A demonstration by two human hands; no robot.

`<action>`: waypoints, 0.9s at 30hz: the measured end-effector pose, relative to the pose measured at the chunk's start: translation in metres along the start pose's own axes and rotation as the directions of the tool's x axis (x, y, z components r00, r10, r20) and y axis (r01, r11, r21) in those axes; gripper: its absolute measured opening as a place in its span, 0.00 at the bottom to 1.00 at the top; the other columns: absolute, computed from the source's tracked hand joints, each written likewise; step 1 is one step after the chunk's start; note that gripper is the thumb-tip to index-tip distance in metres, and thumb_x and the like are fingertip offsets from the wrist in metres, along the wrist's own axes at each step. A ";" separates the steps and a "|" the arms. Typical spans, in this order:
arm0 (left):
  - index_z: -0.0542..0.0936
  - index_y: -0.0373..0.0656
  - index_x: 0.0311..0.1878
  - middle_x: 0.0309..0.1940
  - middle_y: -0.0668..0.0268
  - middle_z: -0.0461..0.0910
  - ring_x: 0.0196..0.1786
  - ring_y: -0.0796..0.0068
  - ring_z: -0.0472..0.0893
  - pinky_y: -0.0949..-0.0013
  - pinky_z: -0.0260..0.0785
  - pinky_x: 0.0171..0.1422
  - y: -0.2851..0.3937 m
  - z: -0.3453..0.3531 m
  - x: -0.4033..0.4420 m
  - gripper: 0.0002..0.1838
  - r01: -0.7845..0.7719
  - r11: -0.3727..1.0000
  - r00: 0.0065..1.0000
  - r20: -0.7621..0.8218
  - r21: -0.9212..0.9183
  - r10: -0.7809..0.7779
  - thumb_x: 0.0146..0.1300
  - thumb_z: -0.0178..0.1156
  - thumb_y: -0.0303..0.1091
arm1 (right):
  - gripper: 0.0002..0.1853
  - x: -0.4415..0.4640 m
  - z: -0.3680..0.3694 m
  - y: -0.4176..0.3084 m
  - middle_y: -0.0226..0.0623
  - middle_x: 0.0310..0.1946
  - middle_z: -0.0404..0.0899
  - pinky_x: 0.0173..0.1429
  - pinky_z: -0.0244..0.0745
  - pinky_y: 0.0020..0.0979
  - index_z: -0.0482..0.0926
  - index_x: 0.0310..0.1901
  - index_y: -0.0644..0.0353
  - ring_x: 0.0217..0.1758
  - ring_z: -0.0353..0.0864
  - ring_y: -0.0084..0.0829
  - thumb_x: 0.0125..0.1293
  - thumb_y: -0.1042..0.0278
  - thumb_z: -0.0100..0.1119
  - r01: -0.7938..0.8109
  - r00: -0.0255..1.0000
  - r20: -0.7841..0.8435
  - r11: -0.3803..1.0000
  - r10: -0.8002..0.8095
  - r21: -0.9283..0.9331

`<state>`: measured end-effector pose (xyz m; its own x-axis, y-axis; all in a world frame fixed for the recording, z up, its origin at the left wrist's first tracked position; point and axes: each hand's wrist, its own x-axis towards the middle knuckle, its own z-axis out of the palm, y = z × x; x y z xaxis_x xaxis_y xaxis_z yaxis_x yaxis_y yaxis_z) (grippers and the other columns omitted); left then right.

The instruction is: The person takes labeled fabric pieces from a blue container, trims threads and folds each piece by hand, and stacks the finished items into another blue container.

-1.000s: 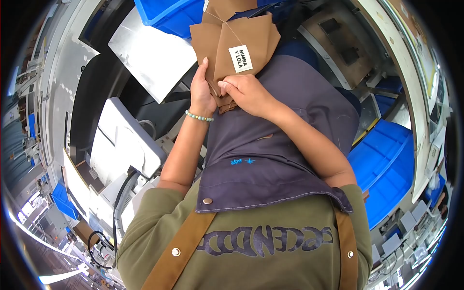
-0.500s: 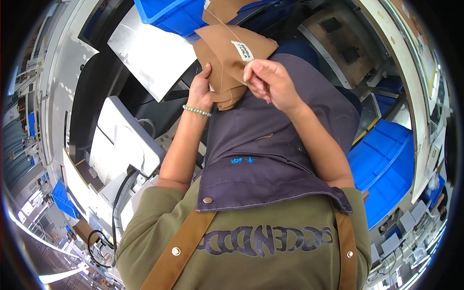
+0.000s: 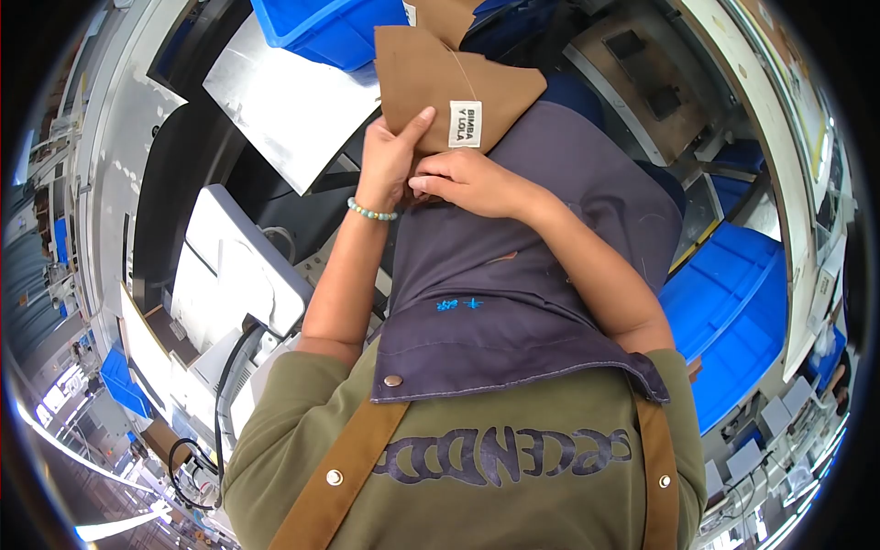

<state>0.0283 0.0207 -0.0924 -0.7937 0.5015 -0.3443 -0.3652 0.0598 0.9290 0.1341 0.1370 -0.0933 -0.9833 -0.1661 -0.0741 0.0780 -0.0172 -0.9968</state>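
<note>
A brown fabric piece (image 3: 423,78) with a white label (image 3: 465,124) reading "BIMBA Y LOLA" lies over my lap. My left hand (image 3: 389,158), with a beaded bracelet at the wrist, grips its lower left edge, thumb on top and fingers underneath. A thin pale thread (image 3: 463,71) runs up the fabric from the label. Just below the label, my right hand (image 3: 481,183) is closed beside my left one, its fingertips at the fabric's lower edge. What those fingers pinch, if anything, is hidden.
Beyond the fabric stand a blue bin (image 3: 330,32) and more brown pieces (image 3: 445,18). A metal plate (image 3: 280,101) and a white machine housing (image 3: 238,261) are on the left. Blue crates (image 3: 733,312) stand to the right. My dark apron (image 3: 568,202) covers my lap.
My right hand has come down and left from the label to beside my left hand. The fabric now lies flatter, its label facing up, and the folded pieces beneath are hidden.
</note>
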 end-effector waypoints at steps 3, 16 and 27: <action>0.83 0.30 0.48 0.40 0.61 0.86 0.39 0.78 0.83 0.73 0.75 0.45 0.018 -0.022 0.006 0.14 -0.084 0.989 0.996 0.003 0.124 0.084 0.67 0.66 0.33 | 0.16 -0.010 -0.025 -0.016 0.25 0.26 0.74 0.30 0.64 0.18 0.81 0.46 0.60 0.25 0.67 0.14 0.79 0.60 0.46 0.047 0.995 -0.094 0.963 -0.023 0.264; 0.83 0.28 0.48 0.37 0.61 0.88 0.39 0.83 0.81 0.74 0.75 0.45 0.092 -0.066 -0.019 0.12 -0.312 0.754 0.902 0.428 0.579 0.044 0.67 0.63 0.28 | 0.15 0.028 -0.064 -0.002 0.38 0.37 0.82 0.44 0.77 0.37 0.82 0.49 0.59 0.37 0.82 0.41 0.74 0.58 0.52 0.102 0.931 -0.140 0.607 -0.338 -0.788; 0.83 0.28 0.48 0.36 0.56 0.88 0.38 0.80 0.83 0.72 0.74 0.44 0.099 -0.070 -0.013 0.12 -0.317 0.628 0.924 0.379 0.711 0.038 0.66 0.63 0.27 | 0.11 0.023 -0.074 0.021 0.36 0.32 0.80 0.37 0.80 0.39 0.76 0.34 0.59 0.35 0.84 0.38 0.70 0.60 0.57 -0.045 0.930 -0.145 0.284 -0.339 -0.958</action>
<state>-0.0319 -0.0399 -0.0051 -0.5629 0.7933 -0.2319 0.3684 0.4920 0.7888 0.1006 0.2058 -0.1180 -0.9644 -0.0061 0.2645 -0.0906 0.9470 -0.3083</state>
